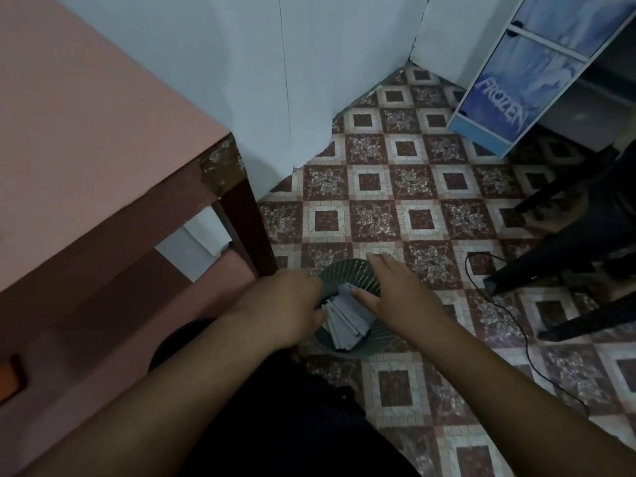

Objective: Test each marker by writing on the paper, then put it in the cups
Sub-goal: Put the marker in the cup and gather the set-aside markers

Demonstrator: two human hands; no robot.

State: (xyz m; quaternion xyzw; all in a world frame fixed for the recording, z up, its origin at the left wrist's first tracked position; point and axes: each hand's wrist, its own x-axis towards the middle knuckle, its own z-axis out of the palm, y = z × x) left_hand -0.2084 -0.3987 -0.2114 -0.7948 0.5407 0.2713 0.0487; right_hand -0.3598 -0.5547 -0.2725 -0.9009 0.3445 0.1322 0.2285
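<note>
Bin (358, 275) — grey plastic, slotted wall, matt. Sheets (347, 318) inside look like pale paper or card, flat and smooth. Floor (413, 187): patterned tile or vinyl, faint sheen. Table (86, 139) — pink painted top, matt, paint chipped to rough brown at the corner. Wall (261, 80) matt painted, cracked. Cabinet (499, 105) with glossy printed panel.

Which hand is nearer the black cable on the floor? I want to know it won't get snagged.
Right. The right hand is over the basket's right rim, on the side facing the black cable. The left hand is at the basket's left rim, farther away.
</note>
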